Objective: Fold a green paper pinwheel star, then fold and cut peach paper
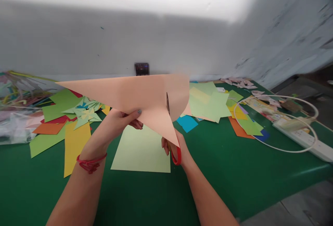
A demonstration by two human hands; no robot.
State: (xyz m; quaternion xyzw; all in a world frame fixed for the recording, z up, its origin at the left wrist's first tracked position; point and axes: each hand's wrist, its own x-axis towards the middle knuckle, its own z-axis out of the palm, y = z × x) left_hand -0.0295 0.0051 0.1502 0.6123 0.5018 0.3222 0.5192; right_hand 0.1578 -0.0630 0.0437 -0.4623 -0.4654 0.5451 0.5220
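Observation:
A large sheet of peach paper (122, 92) is held up above the table, with a cut running into it from its lower edge. My left hand (127, 118) pinches its lower edge, thumb on the near face and fingers behind. Red-handled scissors (177, 156) are in my right hand (182, 146), whose fingers are partly hidden by a hanging flap of the paper. A dark blade shows through the cut, and the paper's right part curls away from it. Below both hands a pale green sheet (143, 149) lies flat on the table.
Coloured paper and folded green paper stars (88, 113) lie left on the green table (213, 181), beside a clear plastic bag (18, 127). More sheets (210, 97) lie right, near a white power strip (304, 139) and a looped white cable (275, 149). A wall stands behind.

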